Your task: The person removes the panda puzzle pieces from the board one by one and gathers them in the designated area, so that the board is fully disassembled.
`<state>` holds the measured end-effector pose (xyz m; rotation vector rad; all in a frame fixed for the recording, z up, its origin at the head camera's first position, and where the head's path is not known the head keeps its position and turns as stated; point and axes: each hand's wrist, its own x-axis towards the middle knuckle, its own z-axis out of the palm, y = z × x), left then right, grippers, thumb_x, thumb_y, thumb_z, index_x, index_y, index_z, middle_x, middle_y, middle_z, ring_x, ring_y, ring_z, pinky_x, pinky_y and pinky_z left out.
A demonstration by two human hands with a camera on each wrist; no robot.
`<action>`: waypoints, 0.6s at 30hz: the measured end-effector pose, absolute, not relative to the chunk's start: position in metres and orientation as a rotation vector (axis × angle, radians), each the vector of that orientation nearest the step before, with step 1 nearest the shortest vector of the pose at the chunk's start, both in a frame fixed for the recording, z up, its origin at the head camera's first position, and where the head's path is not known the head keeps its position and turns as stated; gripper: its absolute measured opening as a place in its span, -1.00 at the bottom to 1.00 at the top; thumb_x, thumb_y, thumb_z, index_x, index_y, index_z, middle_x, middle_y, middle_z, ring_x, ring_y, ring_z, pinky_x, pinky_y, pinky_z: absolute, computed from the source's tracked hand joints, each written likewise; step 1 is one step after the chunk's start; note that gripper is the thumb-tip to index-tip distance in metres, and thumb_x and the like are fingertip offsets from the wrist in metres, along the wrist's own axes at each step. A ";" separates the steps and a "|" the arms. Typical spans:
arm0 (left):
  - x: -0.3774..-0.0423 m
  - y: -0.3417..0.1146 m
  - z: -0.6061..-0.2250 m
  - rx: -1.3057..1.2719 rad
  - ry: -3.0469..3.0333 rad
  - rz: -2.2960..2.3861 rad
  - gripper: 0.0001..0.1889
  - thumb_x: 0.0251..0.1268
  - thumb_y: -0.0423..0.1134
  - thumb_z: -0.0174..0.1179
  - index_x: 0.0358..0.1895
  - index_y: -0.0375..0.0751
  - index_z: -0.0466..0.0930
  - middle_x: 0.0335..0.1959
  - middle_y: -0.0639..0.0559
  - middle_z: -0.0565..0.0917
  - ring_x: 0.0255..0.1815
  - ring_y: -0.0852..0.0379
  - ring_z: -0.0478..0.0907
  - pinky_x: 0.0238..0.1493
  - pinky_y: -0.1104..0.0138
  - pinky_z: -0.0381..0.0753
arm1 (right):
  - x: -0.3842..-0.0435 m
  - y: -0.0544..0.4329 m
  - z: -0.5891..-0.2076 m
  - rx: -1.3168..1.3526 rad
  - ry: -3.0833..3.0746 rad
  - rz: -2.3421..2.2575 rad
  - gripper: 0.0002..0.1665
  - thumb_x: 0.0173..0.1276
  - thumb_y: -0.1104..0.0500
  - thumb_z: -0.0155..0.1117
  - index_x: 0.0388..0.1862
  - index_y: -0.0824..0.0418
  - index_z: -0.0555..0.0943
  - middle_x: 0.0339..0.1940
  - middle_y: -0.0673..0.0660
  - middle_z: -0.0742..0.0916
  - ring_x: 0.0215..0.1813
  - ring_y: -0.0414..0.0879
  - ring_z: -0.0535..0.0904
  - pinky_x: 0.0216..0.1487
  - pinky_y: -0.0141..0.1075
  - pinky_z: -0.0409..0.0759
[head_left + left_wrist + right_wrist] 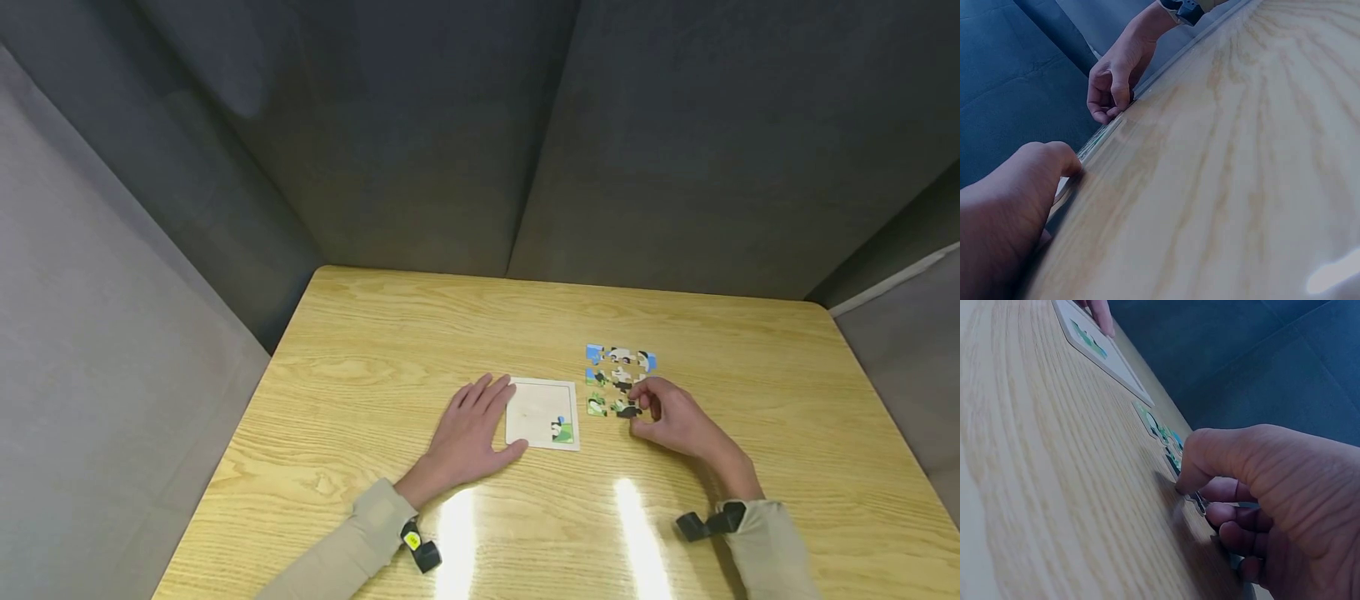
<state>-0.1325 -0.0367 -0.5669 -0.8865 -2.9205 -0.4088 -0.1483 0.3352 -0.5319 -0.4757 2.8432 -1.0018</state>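
A square, pale puzzle board (528, 412) lies on the table with one panda-and-green puzzle piece (562, 430) in its lower right corner. My left hand (471, 429) rests with spread fingers at the board's left edge, fingertips and thumb touching its border. To the right of the board, several loose puzzle pieces (595, 353) with blue, green and panda parts lie in rough rows. My right hand (678, 419) is at the lower row, its thumb and index finger pinching a black-and-green puzzle piece (1199, 503). The fingers partly hide that piece and others behind it.
The wooden table (390, 333) extends around the board and pieces. Dark grey partitions (420, 167) stand behind it, and lighter panels (105, 333) stand at the sides. Bright light reflections fall on the near part of the tabletop.
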 end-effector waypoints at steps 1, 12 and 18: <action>-0.132 -0.037 -0.567 -0.888 -2.918 -0.410 -0.07 0.44 0.49 -0.14 0.69 0.00 0.07 0.71 0.08 0.08 0.72 -0.04 -0.04 0.64 -0.03 0.02 | -0.148 0.335 -0.532 -0.476 2.843 -1.007 -0.60 0.07 0.34 0.47 -0.07 0.27 0.60 -0.31 0.09 0.56 -0.38 -0.12 0.40 -0.36 -0.35 0.38; -0.132 -0.037 -0.569 -0.889 -2.920 -0.404 -0.07 0.44 0.50 -0.15 0.70 0.01 0.06 0.71 0.09 0.07 0.71 -0.04 -0.04 0.63 -0.03 0.03 | -0.136 0.327 -0.524 -0.552 2.906 -1.066 -0.59 0.07 0.38 0.49 -0.07 0.28 0.62 -0.32 0.12 0.57 -0.37 -0.13 0.40 -0.40 -0.39 0.38; -0.133 -0.037 -0.569 -0.888 -2.914 -0.402 -0.07 0.44 0.50 -0.17 0.69 0.00 0.07 0.71 0.08 0.08 0.71 -0.04 -0.04 0.63 -0.03 0.03 | -0.130 0.311 -0.519 -0.679 2.867 -1.106 -0.66 0.16 0.37 0.49 -0.07 0.28 0.66 -0.37 0.06 0.58 -0.42 -0.17 0.41 -0.44 -0.39 0.41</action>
